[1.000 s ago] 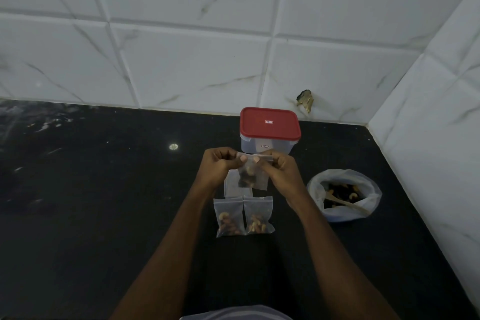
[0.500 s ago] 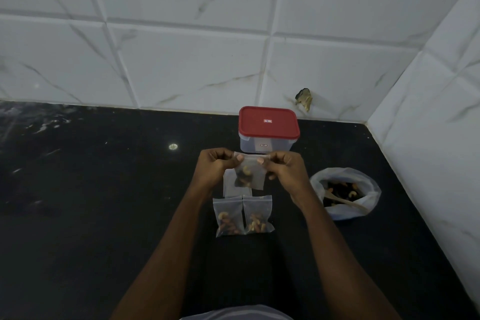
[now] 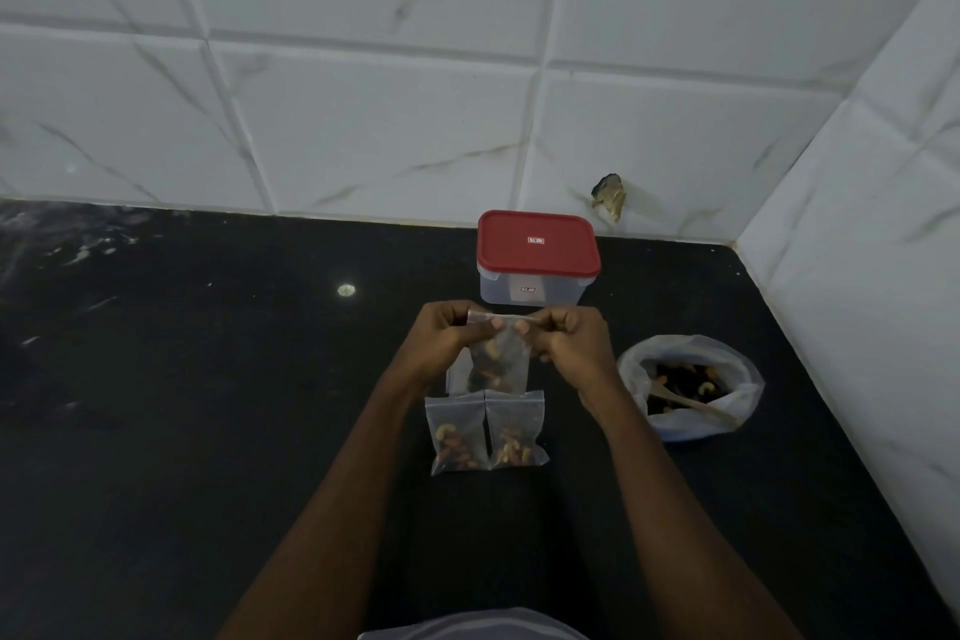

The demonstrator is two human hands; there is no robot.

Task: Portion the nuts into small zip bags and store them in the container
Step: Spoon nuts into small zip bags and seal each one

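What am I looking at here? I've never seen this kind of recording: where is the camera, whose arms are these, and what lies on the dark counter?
There is no machine: a person works with bare hands. The one camera sits on their head, looking forward and down, so both arms reach in from the bottom edge. The left hand and right hand each pinch the top edge of a small zip bag holding nuts, raised above the black counter. Nearer the person lie the left filled bag and the right filled bag, side by side. Behind the hands stands a clear container with its red lid on. To the right sits an open plastic bag of nuts with a wooden spoon in it.
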